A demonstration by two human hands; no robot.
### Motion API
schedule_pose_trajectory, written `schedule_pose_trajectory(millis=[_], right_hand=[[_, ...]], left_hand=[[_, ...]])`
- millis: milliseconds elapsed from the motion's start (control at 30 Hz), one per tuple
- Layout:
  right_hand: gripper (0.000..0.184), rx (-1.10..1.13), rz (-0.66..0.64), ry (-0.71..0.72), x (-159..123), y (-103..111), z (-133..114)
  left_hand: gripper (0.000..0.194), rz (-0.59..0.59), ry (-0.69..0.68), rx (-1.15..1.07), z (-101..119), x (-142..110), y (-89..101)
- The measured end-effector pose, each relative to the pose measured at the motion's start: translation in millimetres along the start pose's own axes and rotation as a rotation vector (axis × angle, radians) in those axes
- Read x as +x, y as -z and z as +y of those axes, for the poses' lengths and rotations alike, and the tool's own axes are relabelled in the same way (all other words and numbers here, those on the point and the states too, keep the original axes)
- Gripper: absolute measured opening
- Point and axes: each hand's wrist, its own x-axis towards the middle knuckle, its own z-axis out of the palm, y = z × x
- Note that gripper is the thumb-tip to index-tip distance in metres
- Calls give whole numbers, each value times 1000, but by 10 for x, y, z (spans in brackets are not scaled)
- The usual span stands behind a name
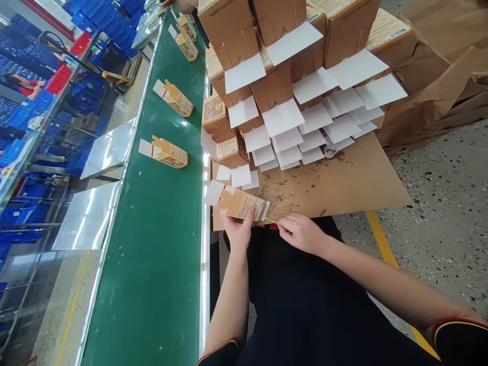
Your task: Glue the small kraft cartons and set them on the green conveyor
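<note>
My left hand [239, 231] is closed around a small tan printed carton [247, 204], its thumb on the near side. The carton lies tilted, with its white and tan flaps standing out at the left end. At its right end, my right hand [301, 232] pinches a thin tan edge that looks like an end flap seen side-on. Just behind the carton, small white flaps [241, 176] stick out from the lowest boxes of a stack. Both hands are over the front edge of a brown cardboard sheet [316, 188].
Brown boxes [231, 35] with white flaps are stacked behind the sheet. A clear tape roll or ring [330, 150] lies by them. Left runs a green conveyor belt [152, 254] carrying several open cartons [171, 152]. Brown wrapping paper [430, 96] lies right. Another person [186, 5] is partly visible at the top.
</note>
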Motion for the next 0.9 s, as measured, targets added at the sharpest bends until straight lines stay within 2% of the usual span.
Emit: schedule_pose_trajectory(millis=[167,333,500,633,733,800,833,900], right_hand=[[25,98,159,-85,-128,292,-27],[22,137,165,-203,-278,469,-76],[25,186,171,-239,-392,508,-226],[24,251,125,-241,-409,445,-308],[25,265,109,-260,-423,416,-331],[25,249,123,-288,-454,443,-331],[24,236,138,-307,-475,472,-323],[20,207,166,-354,-517,542,-291]], left_hand=[[92,18,-67,123,1,-133,-75],[93,53,-115,168,-19,-212,-171],[84,94,-179,235,-94,-209,-198],[83,75,-173,206,-195,-187,-276],[80,77,-216,196,-262,-184,-332],[81,81,-254,204,-276,-152,-242],[81,93,-257,209,-272,-115,-132],[82,171,-230,225,-248,12,228]])
